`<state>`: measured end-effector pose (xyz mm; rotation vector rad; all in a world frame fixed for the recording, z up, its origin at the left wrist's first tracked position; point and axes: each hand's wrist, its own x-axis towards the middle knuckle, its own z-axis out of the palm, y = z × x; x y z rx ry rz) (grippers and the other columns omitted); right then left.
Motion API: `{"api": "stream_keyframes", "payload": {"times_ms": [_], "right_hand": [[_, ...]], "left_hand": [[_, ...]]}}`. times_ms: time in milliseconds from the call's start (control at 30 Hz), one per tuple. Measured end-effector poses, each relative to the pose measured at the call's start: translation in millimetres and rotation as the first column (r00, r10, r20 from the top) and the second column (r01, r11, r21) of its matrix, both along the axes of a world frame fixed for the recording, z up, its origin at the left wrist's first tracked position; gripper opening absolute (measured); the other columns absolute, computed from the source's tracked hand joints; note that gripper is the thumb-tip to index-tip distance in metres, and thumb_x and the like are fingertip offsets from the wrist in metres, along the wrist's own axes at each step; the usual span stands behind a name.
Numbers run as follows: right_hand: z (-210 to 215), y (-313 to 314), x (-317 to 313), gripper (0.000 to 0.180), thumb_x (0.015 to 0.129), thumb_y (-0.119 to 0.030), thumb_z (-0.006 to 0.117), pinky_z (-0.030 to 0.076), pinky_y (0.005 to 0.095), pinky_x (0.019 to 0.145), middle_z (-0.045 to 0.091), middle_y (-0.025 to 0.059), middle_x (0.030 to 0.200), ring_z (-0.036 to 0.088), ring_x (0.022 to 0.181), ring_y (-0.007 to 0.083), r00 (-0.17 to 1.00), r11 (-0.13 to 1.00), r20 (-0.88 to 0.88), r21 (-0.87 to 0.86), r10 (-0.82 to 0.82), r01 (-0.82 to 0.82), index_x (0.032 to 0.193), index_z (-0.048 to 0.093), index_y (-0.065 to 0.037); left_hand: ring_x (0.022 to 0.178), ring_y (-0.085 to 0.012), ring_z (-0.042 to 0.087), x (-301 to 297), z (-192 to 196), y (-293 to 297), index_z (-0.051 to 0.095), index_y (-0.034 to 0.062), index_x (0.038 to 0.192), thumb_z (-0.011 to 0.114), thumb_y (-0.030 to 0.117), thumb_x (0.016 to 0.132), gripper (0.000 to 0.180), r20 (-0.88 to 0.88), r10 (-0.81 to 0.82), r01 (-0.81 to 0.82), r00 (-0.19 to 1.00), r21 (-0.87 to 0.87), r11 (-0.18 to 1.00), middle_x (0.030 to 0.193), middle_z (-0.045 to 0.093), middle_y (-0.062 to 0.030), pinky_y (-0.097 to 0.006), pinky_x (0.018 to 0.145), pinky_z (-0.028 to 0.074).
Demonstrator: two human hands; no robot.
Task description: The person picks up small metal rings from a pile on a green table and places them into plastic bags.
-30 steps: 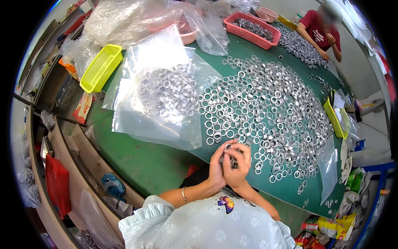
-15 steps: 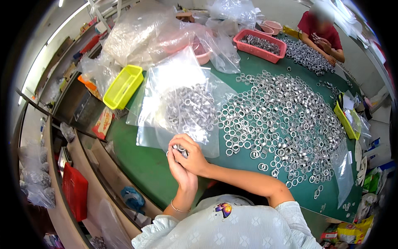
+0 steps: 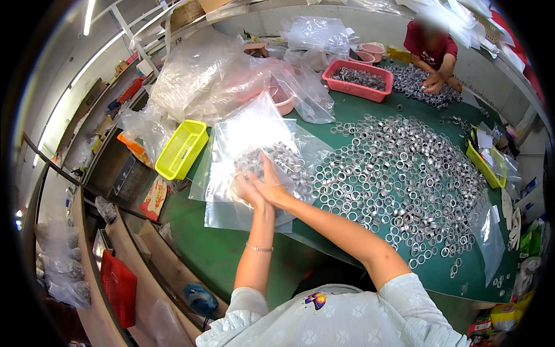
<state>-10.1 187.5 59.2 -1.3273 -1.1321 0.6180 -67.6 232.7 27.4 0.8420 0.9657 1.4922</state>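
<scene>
My left hand (image 3: 250,189) and my right hand (image 3: 270,184) are side by side over a heap of silver metal rings (image 3: 289,168). Both have their fingers stretched out, palms close together at the wrists, and I see no ring held in either. The heap lies on clear plastic bags (image 3: 222,214) on the green table. Part of it is covered by my fingers and by glare on the plastic. To the right, a wide spread of loose metal rings (image 3: 393,168) covers the table beside my right forearm.
A yellow-green basket (image 3: 182,150) sits left of the bags, with crumpled clear plastic (image 3: 196,69) behind. A pink basket of metal parts (image 3: 358,81) stands at the back. Across the table, a person in a red shirt (image 3: 430,46) handles another pile. Another yellow-green basket (image 3: 488,159) is far right.
My hands, earlier cupped together around several rings near the table edge, have moved forward over the heap and opened. The person opposite has lowered their hands to their pile.
</scene>
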Motion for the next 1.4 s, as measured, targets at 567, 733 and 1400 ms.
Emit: {"api": "stream_keyframes", "payload": {"times_ms": [567, 733, 1400], "right_hand": [[7, -109, 57, 0.024, 0.081, -0.006, 0.059, 0.044, 0.0394, 0.091, 0.055, 0.0179, 0.115, 0.053, 0.107, 0.0333, 0.862, 0.943, 0.489, 0.203, 0.136, -0.264, 0.104, 0.059, 0.002], [12, -184, 108, 0.014, 0.084, -0.008, 0.06, 0.049, 0.0349, 0.077, 0.064, 0.0135, 0.093, 0.062, 0.086, 0.0282, 0.917, 0.983, 0.378, 0.069, 0.13, -0.167, 0.095, 0.065, -0.001], [-8, -273, 344, 0.052, 0.072, -0.015, 0.072, 0.029, 0.0452, 0.099, 0.041, 0.0162, 0.128, 0.035, 0.121, 0.0354, 0.137, 0.48, 0.718, 0.299, -0.682, 0.824, 0.118, 0.05, -0.003]], "left_hand": [[0.136, -0.0356, 0.022, -8, -22, -14, 0.053, 0.0091, 0.127, 0.061, 0.014, 0.084, 0.044, -0.817, 0.021, 0.358, 0.576, 0.276, 0.892, 0.147, 0.022, -0.0197, -0.044, 0.111, 0.019], [0.137, -0.0393, 0.018, -11, -17, -26, 0.051, 0.0067, 0.129, 0.061, 0.01, 0.083, 0.048, -0.873, 0.021, 0.377, 0.487, 0.231, 0.897, 0.147, 0.018, -0.0253, -0.045, 0.111, 0.018], [0.114, -0.0232, 0.046, 11, 1, -158, 0.043, -0.0015, 0.127, 0.049, 0.0, 0.089, 0.039, -0.571, 0.34, 0.003, 0.747, 0.514, 0.858, 0.127, 0.044, -0.0122, -0.037, 0.096, 0.037]]}}
